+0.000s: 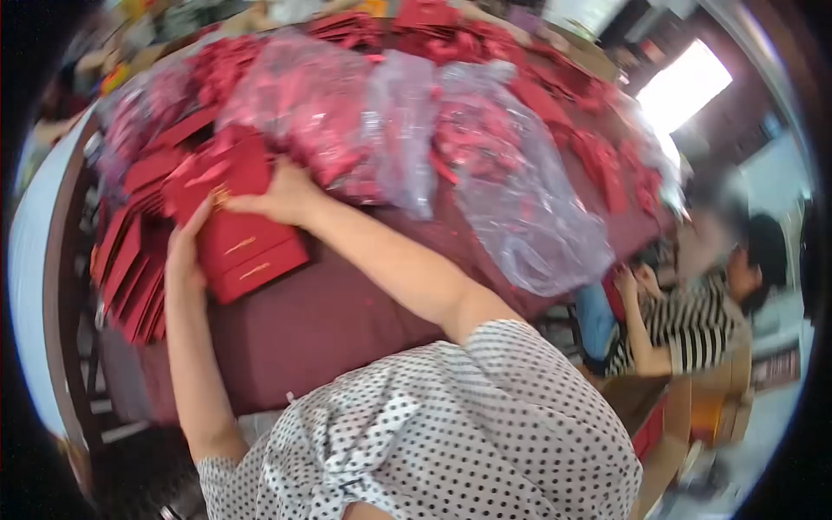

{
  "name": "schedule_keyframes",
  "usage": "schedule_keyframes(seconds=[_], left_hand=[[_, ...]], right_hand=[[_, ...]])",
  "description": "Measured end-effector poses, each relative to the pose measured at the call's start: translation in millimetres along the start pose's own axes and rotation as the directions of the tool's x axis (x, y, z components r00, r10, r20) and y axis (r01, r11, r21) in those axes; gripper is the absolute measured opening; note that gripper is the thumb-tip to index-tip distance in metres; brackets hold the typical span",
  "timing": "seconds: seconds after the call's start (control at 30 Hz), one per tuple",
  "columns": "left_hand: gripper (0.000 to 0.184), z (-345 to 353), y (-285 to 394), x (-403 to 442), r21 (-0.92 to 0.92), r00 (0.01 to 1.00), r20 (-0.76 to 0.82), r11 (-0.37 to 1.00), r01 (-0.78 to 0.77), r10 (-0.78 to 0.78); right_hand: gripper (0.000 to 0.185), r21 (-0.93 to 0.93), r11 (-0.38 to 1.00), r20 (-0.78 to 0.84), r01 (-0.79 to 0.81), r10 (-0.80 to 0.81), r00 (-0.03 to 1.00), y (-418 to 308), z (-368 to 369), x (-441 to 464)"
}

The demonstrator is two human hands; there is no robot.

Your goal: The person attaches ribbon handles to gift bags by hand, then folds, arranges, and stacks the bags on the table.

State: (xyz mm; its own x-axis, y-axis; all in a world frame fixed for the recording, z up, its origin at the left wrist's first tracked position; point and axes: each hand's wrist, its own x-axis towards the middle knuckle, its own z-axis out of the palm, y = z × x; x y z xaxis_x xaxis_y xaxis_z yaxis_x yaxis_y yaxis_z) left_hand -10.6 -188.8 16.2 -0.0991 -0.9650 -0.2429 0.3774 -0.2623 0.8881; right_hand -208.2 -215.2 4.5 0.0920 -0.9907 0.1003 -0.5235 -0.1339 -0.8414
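Observation:
Between my two hands is a small stack of flat red paper gift bags point(247, 251) with gold lettering, lying at the left part of the table. My left hand point(184, 251) closes along the stack's left edge, its fingertips near a gold mark. From the other side, my right hand point(282, 198) grips the upper right edge, with the thumb across the front. Red ribbon shows just above the stack. Left of my hands, more red bags point(130, 269) stand in an overlapping row. My fingers partly hide the upper bag.
Clear plastic bags filled with red ribbons point(303, 113) lie across the dark red tablecloth point(347, 295). A mostly flattened plastic bag point(542, 225) reaches the right edge. More red bags point(425, 17) lie at the back. A person in a striped shirt point(693, 321) sits at right.

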Motion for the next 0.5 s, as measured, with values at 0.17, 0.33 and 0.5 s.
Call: schedule_keyframes(seconds=[0.17,0.33,0.5], left_hand=[[0.053,0.6,-7.8,-6.3,0.036,0.974,0.046,0.974,-0.224,0.222],[0.059,-6.9,-19.5,-11.9,0.12,0.932,0.064,0.924,-0.363,0.357],[0.069,-77.5,-50.3,-14.1,0.516,0.714,0.242,0.536,-0.668,0.657]], right_hand=[[0.106,0.186,0.981,-0.156,0.06,-0.031,0.987,-8.3,-2.8,-22.0],[0.105,0.293,0.877,-0.265,0.382,-0.309,0.913,12.7,-2.4,-33.8],[0.115,0.589,0.698,-0.069,0.407,-0.459,0.886,-22.4,-34.3,-64.7]])
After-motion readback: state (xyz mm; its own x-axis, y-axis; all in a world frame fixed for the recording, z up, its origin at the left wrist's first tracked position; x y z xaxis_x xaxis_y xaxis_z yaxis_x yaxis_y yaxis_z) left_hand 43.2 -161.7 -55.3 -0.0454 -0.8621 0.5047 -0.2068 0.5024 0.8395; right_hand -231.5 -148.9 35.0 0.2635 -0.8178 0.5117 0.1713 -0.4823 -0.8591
